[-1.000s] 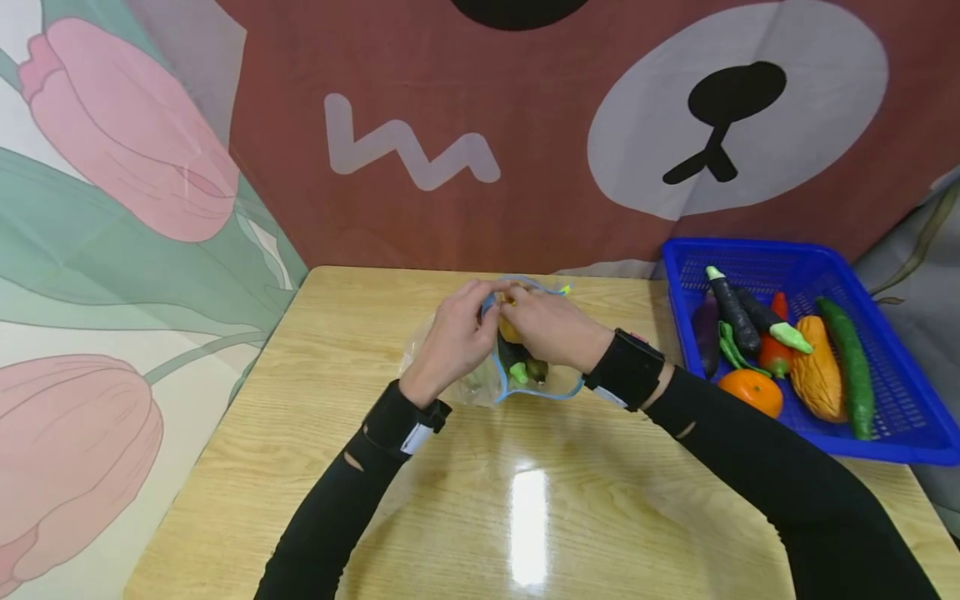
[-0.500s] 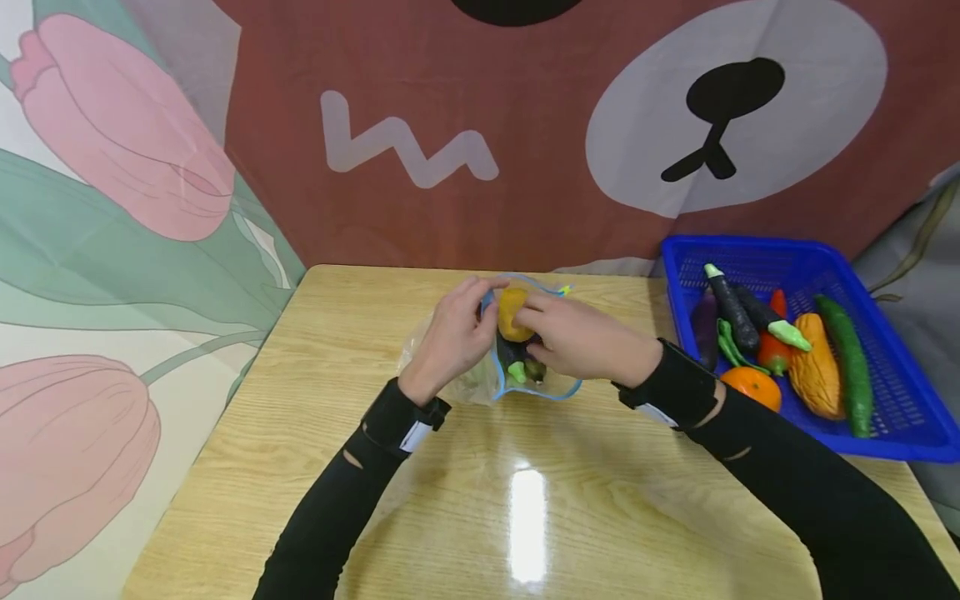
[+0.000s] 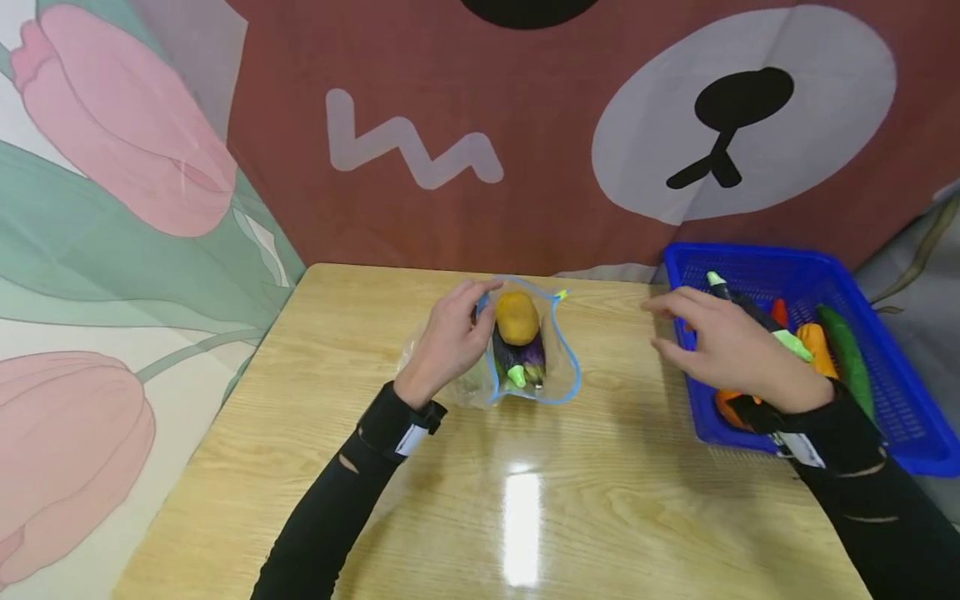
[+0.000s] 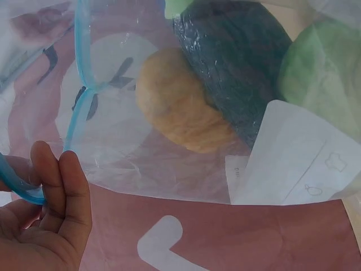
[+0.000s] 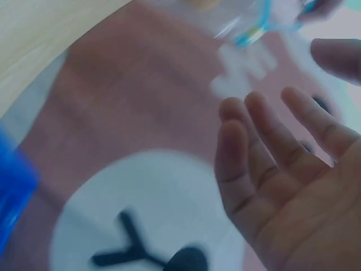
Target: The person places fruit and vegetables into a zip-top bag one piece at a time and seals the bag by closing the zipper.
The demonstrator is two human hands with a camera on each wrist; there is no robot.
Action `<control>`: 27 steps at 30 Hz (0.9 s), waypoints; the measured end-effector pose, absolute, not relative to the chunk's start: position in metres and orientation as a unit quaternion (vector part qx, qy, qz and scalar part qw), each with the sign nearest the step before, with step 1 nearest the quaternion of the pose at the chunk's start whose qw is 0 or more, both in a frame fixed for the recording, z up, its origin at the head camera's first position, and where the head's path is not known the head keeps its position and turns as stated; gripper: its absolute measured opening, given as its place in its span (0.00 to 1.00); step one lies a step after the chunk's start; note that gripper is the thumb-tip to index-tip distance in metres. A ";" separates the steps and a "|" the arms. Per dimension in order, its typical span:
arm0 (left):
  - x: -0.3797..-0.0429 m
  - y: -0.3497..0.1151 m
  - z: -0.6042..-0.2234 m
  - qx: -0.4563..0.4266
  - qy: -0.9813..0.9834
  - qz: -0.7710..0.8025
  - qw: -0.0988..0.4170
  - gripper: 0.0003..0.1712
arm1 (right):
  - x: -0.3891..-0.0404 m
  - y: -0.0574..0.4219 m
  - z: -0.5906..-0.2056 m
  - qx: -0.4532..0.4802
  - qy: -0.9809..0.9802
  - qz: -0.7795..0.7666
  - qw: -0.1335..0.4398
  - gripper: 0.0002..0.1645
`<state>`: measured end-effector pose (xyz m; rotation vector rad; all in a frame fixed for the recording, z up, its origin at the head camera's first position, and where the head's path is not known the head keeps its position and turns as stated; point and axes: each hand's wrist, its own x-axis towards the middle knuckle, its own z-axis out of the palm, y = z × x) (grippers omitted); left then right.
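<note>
A clear plastic zip bag (image 3: 558, 333) with a blue-edged mouth stands open on the table. My left hand (image 3: 453, 337) pinches its blue rim (image 4: 22, 189) between thumb and fingers on the left side. Inside the bag, a round yellow-brown fruit or vegetable (image 3: 517, 317) lies over a dark eggplant with a green tip (image 3: 510, 363) and a purple eggplant (image 3: 534, 358). A pale green round thing (image 4: 324, 68) also shows through the plastic in the left wrist view. My right hand (image 3: 731, 346) holds nothing, fingers spread, over the left side of the blue basket (image 3: 757, 254).
In the basket lie a dark eggplant (image 3: 717, 285), an orange fruit (image 3: 731, 408), a red pepper (image 3: 779, 312), a wrinkled yellow-orange vegetable (image 3: 816, 346) and a cucumber (image 3: 847, 354). A printed cloth (image 3: 420, 225) hangs behind the table (image 3: 420, 517).
My right hand has left the yellow-brown item in the bag and moved right to the basket, its fingers opening. The left hand has stayed at the bag's rim.
</note>
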<state>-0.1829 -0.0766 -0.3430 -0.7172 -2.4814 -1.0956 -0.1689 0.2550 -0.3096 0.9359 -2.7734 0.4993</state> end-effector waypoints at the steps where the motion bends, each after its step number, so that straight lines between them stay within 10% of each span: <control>1: -0.183 -0.076 -0.343 -0.253 -0.872 -0.385 0.167 0.19 | -0.169 0.266 -0.311 0.303 -0.935 0.162 0.089 0.25; 15: -0.184 -0.076 -0.344 -0.262 -0.869 -0.385 0.169 0.20 | -0.186 0.355 -0.360 0.158 -0.972 0.085 -0.149 0.46; 27: -0.182 -0.077 -0.342 -0.256 -0.875 -0.377 0.165 0.19 | -0.194 0.365 -0.381 0.170 -0.959 0.023 -0.224 0.56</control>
